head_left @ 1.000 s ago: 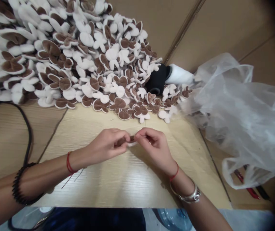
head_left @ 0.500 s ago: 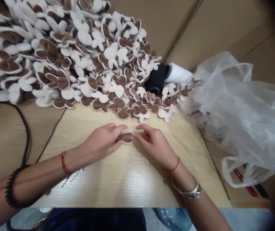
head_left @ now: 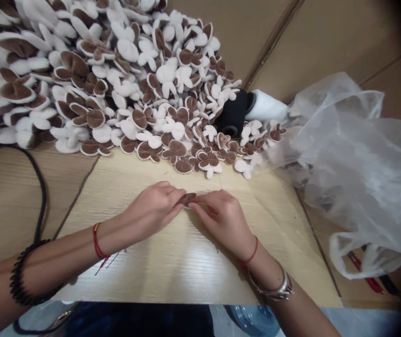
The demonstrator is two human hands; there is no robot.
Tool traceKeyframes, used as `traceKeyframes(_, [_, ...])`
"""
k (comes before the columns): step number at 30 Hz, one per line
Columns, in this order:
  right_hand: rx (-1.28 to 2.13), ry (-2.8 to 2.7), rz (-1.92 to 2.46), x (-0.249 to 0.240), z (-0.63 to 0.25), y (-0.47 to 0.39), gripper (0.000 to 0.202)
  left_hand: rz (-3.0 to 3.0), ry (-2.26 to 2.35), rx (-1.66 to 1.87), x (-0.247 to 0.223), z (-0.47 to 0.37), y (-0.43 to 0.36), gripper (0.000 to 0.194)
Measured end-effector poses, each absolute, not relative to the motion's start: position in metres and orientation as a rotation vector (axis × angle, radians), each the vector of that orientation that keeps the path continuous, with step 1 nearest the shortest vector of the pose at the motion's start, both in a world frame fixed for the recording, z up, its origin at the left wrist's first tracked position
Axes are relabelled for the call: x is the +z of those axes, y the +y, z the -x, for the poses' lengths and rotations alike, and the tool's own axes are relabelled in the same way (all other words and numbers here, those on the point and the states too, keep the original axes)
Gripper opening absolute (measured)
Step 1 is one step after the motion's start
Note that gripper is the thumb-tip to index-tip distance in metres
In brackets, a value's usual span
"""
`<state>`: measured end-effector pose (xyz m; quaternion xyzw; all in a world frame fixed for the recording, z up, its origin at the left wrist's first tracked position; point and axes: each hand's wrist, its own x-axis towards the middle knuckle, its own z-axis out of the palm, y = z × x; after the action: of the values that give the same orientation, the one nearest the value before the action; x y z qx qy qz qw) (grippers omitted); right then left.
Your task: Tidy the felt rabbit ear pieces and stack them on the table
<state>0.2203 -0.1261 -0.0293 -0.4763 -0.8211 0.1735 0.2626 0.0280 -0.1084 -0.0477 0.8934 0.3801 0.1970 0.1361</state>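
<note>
Between my two hands is a small brown-and-white plush fabric piece (head_left: 187, 199), held just above the pale board (head_left: 158, 276). My left hand (head_left: 158, 206) pinches its left side, thumb and fingers closed. The fingertips of my right hand (head_left: 221, 210) are pressed together on its right edge. Much of the piece is hidden by my fingers. Beyond my hands rises a big heap of similar plush pieces (head_left: 175, 150), brown on one face and white on the other, shaped like small rabbit heads or bows.
A black thread cone (head_left: 232, 114) and a white thread cone (head_left: 267, 105) lie at the heap's right end. A clear plastic bag (head_left: 358, 159) is at the right, near a red-handled tool (head_left: 365, 274). A black cable (head_left: 42, 196) curves at the left. Below the edge shows a blue water bottle (head_left: 253, 320).
My right fingers have closed in from a looser pose onto the piece's edge. The piece has tilted and shows less of its brown face. The whole view has shifted slightly.
</note>
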Motion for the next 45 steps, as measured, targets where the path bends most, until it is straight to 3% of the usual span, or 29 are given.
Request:
traceKeyframes(10, [0.672,-2.331,1.22,-0.03,-0.213,-0.129,0.029,-2.649,1.051,0.611,-0.055,-0.034,-0.102,0.026])
traceKeyframes(17, [0.755,-2.337,1.22,-0.033,-0.209,-0.128,0.03,-2.515,1.092,0.725,-0.058,-0.034,-0.099,0.022])
traceKeyframes(24, [0.941,-2.183,1.259,-0.035,-0.209,-0.128,0.029,-1.907,1.182,0.873,-0.047,-0.036,-0.103,0.013])
traceKeyframes(36, [1.117,-2.14,1.012,-0.031,-0.218,-0.115,0.023,-0.957,0.616,0.784,-0.04,-0.031,-0.1,0.009])
traceKeyframes(40, [1.086,-2.136,1.05,-0.032,-0.222,-0.111,0.028,-1.048,0.625,0.691,-0.036,-0.03,-0.104,0.01])
traceKeyframes(45, [1.013,-2.087,1.133,-0.03,-0.223,-0.111,0.035,-1.741,0.734,0.524,-0.04,-0.031,-0.108,0.01])
